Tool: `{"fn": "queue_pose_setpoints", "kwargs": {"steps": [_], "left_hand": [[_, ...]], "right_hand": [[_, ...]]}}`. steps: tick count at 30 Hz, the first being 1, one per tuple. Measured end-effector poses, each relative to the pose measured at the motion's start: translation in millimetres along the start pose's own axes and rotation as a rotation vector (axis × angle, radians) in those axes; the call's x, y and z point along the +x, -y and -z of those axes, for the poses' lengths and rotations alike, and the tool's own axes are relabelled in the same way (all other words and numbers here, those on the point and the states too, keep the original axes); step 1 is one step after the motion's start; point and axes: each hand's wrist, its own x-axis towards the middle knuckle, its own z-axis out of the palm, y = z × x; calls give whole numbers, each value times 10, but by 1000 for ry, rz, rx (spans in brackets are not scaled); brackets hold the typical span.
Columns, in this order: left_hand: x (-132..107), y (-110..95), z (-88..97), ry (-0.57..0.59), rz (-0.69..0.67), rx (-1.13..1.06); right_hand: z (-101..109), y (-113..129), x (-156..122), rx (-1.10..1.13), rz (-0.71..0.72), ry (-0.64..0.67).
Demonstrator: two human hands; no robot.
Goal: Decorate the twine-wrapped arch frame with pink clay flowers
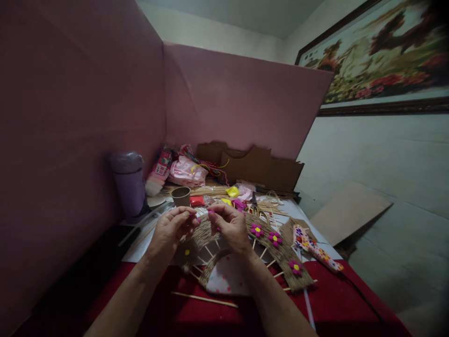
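A twine-wrapped arch on wooden sticks lies on the table, with magenta flowers with yellow centres along it. My left hand and my right hand hover over the arch's left part, their fingertips pinched close together. A tiny magenta piece shows at my right fingertips; a similar speck sits by my left fingertips. A loose stick lies in front of the arch.
A red cloth covers the table front. Behind the hands: a paper cup, a purple bottle, a red block, a yellow lump, scissors, stick bundles, pink bags, cardboard pieces. A colourful painted strip lies right. Pink partitions enclose left and back.
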Motion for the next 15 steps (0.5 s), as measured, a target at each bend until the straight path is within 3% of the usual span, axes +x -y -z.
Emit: {"fn": "queue_pose_setpoints", "kwargs": {"steps": [6, 12, 15], "left_hand": [[-20, 42, -24, -4, 15, 161], [-12, 89, 18, 73, 6, 245], [-2, 92, 19, 65, -31, 264]], "right_hand": [[8, -45, -25, -83, 40, 5], [32, -59, -58, -496, 365, 23], [26, -25, -73, -555, 473, 90]]}}
